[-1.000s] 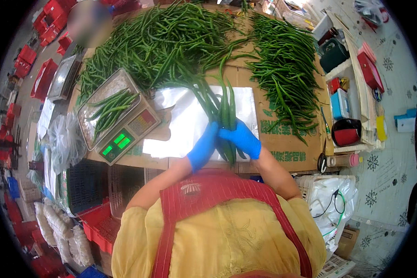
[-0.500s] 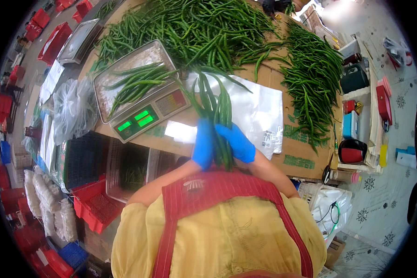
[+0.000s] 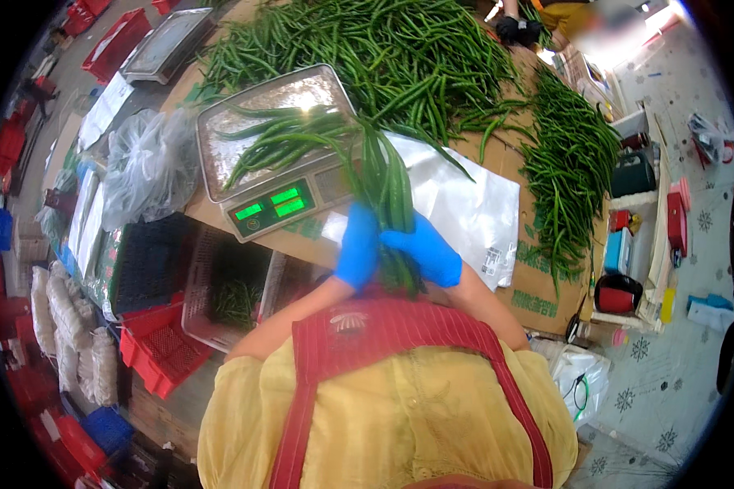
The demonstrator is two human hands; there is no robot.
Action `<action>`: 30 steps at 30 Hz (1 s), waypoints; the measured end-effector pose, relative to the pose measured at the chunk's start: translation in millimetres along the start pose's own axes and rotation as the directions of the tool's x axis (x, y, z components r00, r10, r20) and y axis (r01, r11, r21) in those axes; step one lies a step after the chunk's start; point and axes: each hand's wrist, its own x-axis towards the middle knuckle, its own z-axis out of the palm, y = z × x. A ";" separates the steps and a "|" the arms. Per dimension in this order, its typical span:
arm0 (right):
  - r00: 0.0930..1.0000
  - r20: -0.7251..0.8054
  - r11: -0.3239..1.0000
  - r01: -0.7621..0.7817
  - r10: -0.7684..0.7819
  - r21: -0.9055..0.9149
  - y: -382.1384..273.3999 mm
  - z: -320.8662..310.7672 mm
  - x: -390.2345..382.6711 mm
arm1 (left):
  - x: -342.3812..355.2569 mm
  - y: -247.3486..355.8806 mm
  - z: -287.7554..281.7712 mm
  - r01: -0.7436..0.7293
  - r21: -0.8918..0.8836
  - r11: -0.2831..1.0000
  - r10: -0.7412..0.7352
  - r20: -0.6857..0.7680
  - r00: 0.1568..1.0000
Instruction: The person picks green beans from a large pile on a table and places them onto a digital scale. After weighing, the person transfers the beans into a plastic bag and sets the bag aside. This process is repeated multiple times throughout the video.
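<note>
A bunch of long green chili peppers (image 3: pixel 390 175) is pressed between my two blue-gloved hands in front of my apron. My left hand (image 3: pixel 357 246) closes on its left side, and my right hand (image 3: pixel 429 251) wraps it from the right. The bunch stands roughly lengthwise, its upper ends fanning out by the scale. Beyond my left hand is the digital scale (image 3: pixel 298 91), its display lit green. Several loose chili peppers (image 3: pixel 281 140) lie across the scale's metal tray. White plastic bags (image 3: pixel 477 208) lie flat beyond my right hand.
A big heap of chili peppers (image 3: pixel 367 53) covers the far table, with another pile (image 3: pixel 567 167) at right. A co-worker's black-gloved hand (image 3: pixel 518 31) shows at the far edge. Clear bags (image 3: pixel 148 163) lie left; a red crate (image 3: pixel 161 346) stands below. Scissors (image 3: pixel 575 323) hang near the right edge.
The view has shifted, so the scale and table sit farther right. Both my hands keep hold of the bunch. More of the co-worker has come into view at the far edge.
</note>
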 end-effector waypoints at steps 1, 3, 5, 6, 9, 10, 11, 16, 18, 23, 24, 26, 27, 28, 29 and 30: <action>0.999 0.021 0.999 -0.050 0.050 0.020 -4.3 -0.4 4.5 | 2.4 6.7 -3.0 0.037 0.045 0.998 -0.038 0.019 0.999; 0.987 0.064 0.987 -0.153 0.149 0.053 -16.1 -4.1 14.0 | 5.5 27.6 -10.6 0.453 -0.017 0.891 -0.447 0.129 0.885; 0.986 0.112 0.992 -0.116 0.122 -0.055 -21.4 -12.4 32.0 | 16.8 32.1 -23.2 0.247 0.117 0.962 -0.262 0.132 0.956; 0.984 0.137 0.986 -0.094 0.113 -0.139 -30.2 -16.5 44.5 | 23.4 19.8 -33.8 0.069 0.204 0.977 -0.097 0.131 0.987; 0.989 0.141 0.923 0.095 -0.045 -0.373 -59.6 -8.0 89.0 | 31.3 23.6 -51.7 0.046 -0.033 0.998 -0.045 0.039 0.998; 0.977 0.170 0.813 0.200 -0.126 -0.547 -69.0 -3.9 107.0 | 31.7 23.4 -62.1 0.059 -0.042 0.997 -0.058 0.016 0.998; 0.956 0.216 0.659 0.294 -0.200 -0.692 -79.6 2.8 124.8 | 31.7 22.1 -72.0 0.072 -0.051 0.996 -0.072 -0.005 0.997; 0.820 0.552 -0.098 0.543 -0.150 -0.834 -89.1 38.3 224.5 | 17.6 -4.1 -98.6 0.284 -0.048 0.958 -0.286 -0.039 0.958; 0.773 0.631 -0.245 0.599 -0.070 -0.762 -74.0 44.2 258.1 | 13.7 -5.4 -101.4 0.288 -0.050 0.956 -0.289 -0.005 0.957; 0.757 0.653 -0.257 0.624 -0.035 -0.738 -55.5 46.5 258.5 | 21.8 -3.9 -114.8 0.278 -0.057 0.959 -0.278 0.004 0.960; 0.739 0.672 -0.285 0.636 -0.043 -0.717 -58.0 44.8 251.1 | 23.2 -2.6 -115.1 0.267 -0.068 0.961 -0.269 -0.021 0.963; 0.766 0.640 -0.381 0.576 -0.057 -0.723 -53.5 42.9 235.2 | 25.8 3.0 -114.6 0.245 -0.084 0.966 -0.251 -0.074 0.965; 0.768 0.638 -0.379 0.575 -0.057 -0.725 -53.2 42.1 228.4 | 29.5 9.8 -113.7 0.166 0.008 0.986 -0.164 -0.119 0.979; 0.771 0.635 -0.379 0.572 -0.057 -0.728 -54.4 41.3 222.7 | 35.2 17.7 -112.7 0.088 0.101 0.991 -0.072 -0.153 0.986; 0.774 0.631 -0.379 0.568 -0.056 -0.730 -54.6 39.4 218.6 | 40.9 23.5 -113.0 0.012 0.197 0.980 0.023 -0.178 0.984; 0.747 0.657 -0.384 0.581 -0.097 -0.718 -50.6 34.6 217.0 | 46.4 27.2 -115.0 -0.020 0.239 0.971 0.059 -0.157 0.986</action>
